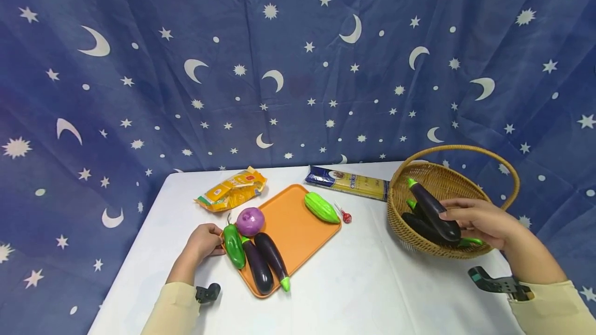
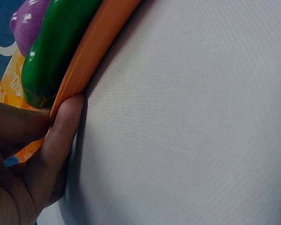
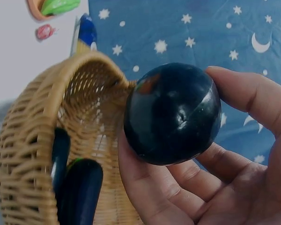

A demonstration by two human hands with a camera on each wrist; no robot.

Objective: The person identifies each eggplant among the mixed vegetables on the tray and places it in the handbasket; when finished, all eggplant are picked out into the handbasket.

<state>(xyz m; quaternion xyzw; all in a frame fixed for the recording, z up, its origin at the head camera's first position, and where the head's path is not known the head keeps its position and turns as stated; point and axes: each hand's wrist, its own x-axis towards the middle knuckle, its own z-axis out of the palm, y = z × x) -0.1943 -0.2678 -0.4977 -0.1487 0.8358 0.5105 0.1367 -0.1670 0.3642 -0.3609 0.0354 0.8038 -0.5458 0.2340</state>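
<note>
head view: right hand (image 1: 481,221) grips an eggplant (image 1: 430,204) over the basket (image 1: 447,180), partly covering eggplants inside (image 1: 419,226); open tablecloth (image 1: 358,268) separates basket and tray (image 1: 302,224). left wrist view: left hand (image 2: 30,173) pinches tray edge; rest cut off. right wrist view: gripped eggplant end-on, stem hidden.

The basket (image 1: 398,221) is rough woven wicker; the eggplant (image 1: 431,206) over it, smooth and glossy. Left of the basket, the tray (image 1: 298,224) looks plastic, the pepper (image 1: 234,247) shiny.
</note>
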